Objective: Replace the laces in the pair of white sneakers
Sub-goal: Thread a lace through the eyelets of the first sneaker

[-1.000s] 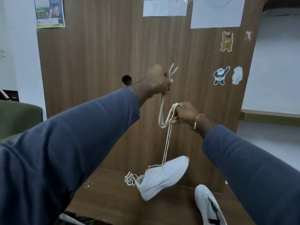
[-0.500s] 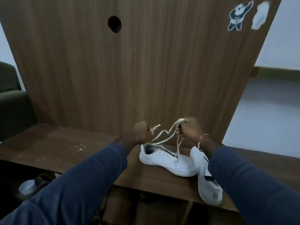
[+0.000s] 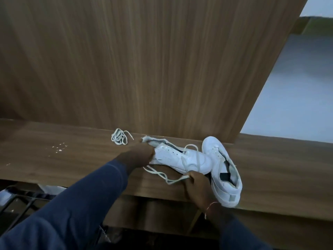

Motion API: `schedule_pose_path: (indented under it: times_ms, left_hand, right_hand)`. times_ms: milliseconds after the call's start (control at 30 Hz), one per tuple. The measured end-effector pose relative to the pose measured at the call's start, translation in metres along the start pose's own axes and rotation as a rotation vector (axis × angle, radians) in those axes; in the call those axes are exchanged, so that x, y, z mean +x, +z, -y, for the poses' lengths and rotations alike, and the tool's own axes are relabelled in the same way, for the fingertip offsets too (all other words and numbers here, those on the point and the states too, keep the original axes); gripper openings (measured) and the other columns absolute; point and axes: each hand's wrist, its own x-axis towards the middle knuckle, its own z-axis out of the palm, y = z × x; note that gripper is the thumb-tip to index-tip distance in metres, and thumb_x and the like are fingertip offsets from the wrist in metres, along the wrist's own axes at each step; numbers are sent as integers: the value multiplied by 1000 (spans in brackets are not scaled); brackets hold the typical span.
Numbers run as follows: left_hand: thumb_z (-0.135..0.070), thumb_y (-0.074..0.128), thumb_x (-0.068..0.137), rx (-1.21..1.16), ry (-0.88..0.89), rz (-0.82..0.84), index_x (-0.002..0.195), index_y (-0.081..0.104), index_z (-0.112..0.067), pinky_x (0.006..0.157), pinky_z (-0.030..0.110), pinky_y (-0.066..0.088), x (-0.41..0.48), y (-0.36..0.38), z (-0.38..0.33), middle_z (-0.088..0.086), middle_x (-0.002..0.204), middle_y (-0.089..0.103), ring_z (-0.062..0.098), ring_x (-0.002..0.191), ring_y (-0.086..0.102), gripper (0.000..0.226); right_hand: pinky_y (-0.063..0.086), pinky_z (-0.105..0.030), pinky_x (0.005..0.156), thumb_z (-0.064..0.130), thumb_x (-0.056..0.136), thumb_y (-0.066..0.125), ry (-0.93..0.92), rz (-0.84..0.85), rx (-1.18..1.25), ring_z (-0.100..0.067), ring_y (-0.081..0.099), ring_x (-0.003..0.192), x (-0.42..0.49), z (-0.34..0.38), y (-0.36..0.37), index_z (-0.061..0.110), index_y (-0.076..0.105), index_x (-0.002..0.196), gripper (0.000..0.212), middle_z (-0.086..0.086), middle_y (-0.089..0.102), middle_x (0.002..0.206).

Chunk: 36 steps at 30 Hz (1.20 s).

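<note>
Left hand curled round sneaker heel — right hand fingers pinch lace end.

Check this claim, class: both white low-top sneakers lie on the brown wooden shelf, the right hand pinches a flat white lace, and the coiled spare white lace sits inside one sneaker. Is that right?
Not quite. The coiled spare white lace sits on the brown wooden shelf, left of both white low-top sneakers, not inside one; the head view shows it. The rest holds.
</note>
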Motion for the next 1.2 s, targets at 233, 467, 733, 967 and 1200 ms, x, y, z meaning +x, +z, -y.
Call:
schedule_pose_path:
  times_ms: [233,467,733,967,1200]
  left_hand:
    - [-24,54,89,-381,-107,96,108,66,-9,86,30,45,-63,-8,-64,11,112,66,28,106,61,27]
    - [-31,51,92,-623,-231,-226,86,66,-11,70,30,47,-59,-1,-100,9,89,68,26,85,64,26]
    - [-24,62,88,-1356,-366,-399,151,5,-18,90,34,49,-51,-55,-30,0,126,56,18,109,57,86]
    - [-38,69,81,-1398,-711,-239,97,61,-3,79,42,55,-68,39,-38,27,97,66,37,91,66,39]
    - [-32,76,71,-1502,-761,-382,106,56,-1,61,27,48,-63,49,-55,15,96,69,23,79,65,51]
  right_hand:
    - [44,-38,94,31,98,34,-48,-5,-170,-30,60,104,46,27,-6,12,67,107,39,-11,67,109]
    - [47,-29,88,1,90,52,-150,55,7,-21,63,98,74,54,-39,6,73,99,24,-6,71,102]
    - [36,-35,110,-11,81,47,-218,-150,49,-28,51,129,88,77,-91,9,63,127,53,-12,57,137]
    - [36,-22,107,14,95,61,-266,218,153,-9,53,107,-35,55,-10,12,63,119,24,8,58,112]
    - [41,-28,103,6,82,58,-42,158,220,-13,54,118,-78,32,31,21,55,127,47,5,60,124]
